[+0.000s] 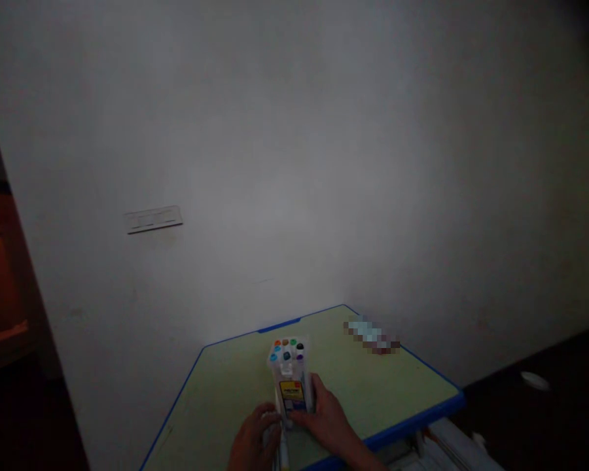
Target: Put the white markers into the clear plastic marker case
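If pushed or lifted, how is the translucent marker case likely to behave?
The marker case is probably fairly stiff, since its flat sides look like moulded plastic. Being taller than it is wide, it might tip if pushed near the top. Several coloured marker ends show at its top, so it likely carries some weight.

A pale green table (383, 386) with blue edging stands beside a plain, dimly lit wall (294, 163) fitted with a rectangular plate (154, 220); the floor (564, 418) at right is dark.
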